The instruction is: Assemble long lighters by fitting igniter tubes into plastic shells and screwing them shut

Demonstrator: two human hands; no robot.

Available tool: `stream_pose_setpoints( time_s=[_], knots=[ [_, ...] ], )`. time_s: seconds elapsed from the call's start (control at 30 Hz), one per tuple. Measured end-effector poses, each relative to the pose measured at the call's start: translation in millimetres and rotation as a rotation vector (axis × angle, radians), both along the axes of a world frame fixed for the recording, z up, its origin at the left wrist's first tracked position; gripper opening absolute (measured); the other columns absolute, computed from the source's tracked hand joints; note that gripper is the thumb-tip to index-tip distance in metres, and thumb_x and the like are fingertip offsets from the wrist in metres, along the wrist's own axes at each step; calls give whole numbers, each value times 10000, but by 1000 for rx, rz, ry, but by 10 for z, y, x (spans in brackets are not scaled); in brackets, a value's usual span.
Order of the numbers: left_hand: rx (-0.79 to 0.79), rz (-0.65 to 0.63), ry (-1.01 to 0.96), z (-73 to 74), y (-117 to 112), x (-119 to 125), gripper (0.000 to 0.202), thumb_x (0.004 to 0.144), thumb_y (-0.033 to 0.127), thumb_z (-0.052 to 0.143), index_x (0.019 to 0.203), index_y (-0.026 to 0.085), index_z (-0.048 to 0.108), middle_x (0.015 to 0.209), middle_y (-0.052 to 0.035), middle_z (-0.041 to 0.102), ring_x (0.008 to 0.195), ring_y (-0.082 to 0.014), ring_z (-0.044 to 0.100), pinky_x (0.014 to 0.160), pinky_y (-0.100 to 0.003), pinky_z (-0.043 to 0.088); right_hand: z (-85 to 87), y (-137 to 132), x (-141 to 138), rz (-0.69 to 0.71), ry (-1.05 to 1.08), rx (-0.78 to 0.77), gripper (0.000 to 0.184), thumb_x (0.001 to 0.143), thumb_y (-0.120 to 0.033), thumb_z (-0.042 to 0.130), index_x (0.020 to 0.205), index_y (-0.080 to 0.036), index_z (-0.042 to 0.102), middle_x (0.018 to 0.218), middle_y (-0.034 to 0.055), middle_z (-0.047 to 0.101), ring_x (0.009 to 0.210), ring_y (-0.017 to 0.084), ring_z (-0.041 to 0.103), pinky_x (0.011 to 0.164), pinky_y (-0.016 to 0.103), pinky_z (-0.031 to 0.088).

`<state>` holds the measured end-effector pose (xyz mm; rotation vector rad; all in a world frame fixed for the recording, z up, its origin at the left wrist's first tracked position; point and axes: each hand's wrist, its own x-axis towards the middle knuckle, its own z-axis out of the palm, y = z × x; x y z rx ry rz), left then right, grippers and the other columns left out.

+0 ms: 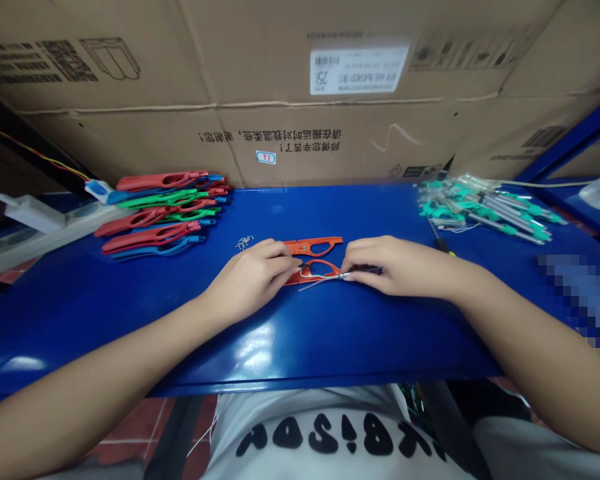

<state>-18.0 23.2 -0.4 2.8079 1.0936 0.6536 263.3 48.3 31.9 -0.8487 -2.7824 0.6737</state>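
Observation:
Two orange-red plastic shell halves, shaped like stick-lighter handles, lie on the blue table. The upper shell half (320, 247) is beyond my fingers, and the lower shell half (330, 270) lies between my hands. My left hand (263, 270) is closed in a pinch at the lower half's left end, on a small black part (304, 265) mostly hidden by the fingertips. A thin pale wire (320, 275) runs from there towards my right hand (375, 263). That hand pinches a thin metal tube (347, 275) by the shell's right end; something dark shows under its fingers.
Red, green and blue lighter handles (155, 217) are stacked at left beside a power strip (75, 227). Small metal pins (244, 242) lie near my left hand. At right are metal rods with teal parts (495, 207) and a screwdriver (443, 245). Cardboard (280, 80) stands behind.

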Motion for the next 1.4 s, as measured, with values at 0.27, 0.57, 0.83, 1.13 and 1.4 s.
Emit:
stream_pose_setpoints(
  time_s=[0.27, 0.57, 0.83, 1.13, 1.4],
  knots=[
    [3, -1, -44, -5, -10, 6, 212, 992, 192, 544, 1013, 130, 745, 979, -92, 696, 900, -207, 656, 797, -345, 555, -12, 33, 1, -33, 55, 65, 209, 992, -285, 530, 972, -175, 707, 1006, 90, 665, 883, 204, 630, 796, 345, 489],
    [-34, 2, -55, -42, -3, -4, 201, 982, 189, 563, 1044, 145, 749, 998, -87, 703, 922, -212, 670, 806, -354, 565, -61, 81, 37, -69, 26, 125, 188, 975, -260, 551, 973, -188, 724, 1024, 86, 683, 890, 214, 649, 792, 340, 490],
    [-23, -17, -71, -49, -3, 14, 188, 976, 179, 572, 1027, 142, 750, 959, -82, 704, 893, -206, 671, 794, -339, 559, -58, 88, 28, -55, 3, 68, 140, 929, -210, 609, 933, -203, 749, 981, 61, 716, 860, 199, 659, 754, 315, 477],
    [-45, -24, -81, -26, -32, 12, 198, 981, 176, 562, 1057, 132, 740, 978, -82, 694, 898, -196, 674, 797, -316, 563, -48, 65, -22, -111, 34, -59, 107, 897, -192, 649, 872, -182, 753, 891, 49, 710, 792, 163, 640, 705, 284, 473],
    [-80, -6, -92, 5, -89, 18, 212, 997, 187, 532, 1060, 160, 733, 1002, -73, 687, 898, -184, 679, 796, -305, 558, -21, 59, -34, -170, 29, -120, 162, 896, -312, 651, 842, -176, 721, 804, 39, 670, 666, 140, 570, 603, 264, 418]
  ],
)
